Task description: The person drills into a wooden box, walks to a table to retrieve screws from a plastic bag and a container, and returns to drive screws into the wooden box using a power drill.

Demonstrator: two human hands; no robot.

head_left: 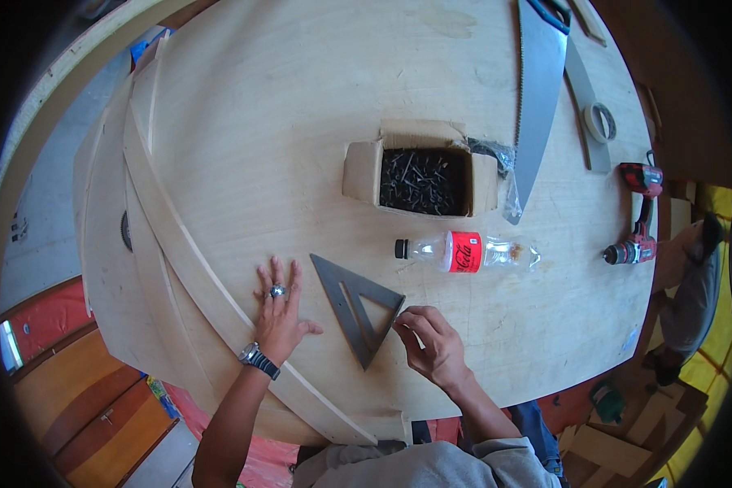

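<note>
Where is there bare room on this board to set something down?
There's a broad patch beyond the fastener box, between the curved strip and the handsaw, and another bordered by your right hand, bottle and drill. It's crowded where the box, plastic bag and handsaw bunch together, and at left, where several other strips lie close.

— Speed square (342,306)?
— On plywood (252,146), between left hand (281,315) and right hand (433,346). Bottle (466,251) beyond, rightward.
— Carton (362,172)?
— Behind bottle, likely screws (423,180) inside. Handsaw (542,106) to its right; drill (638,246) farther right.
</note>
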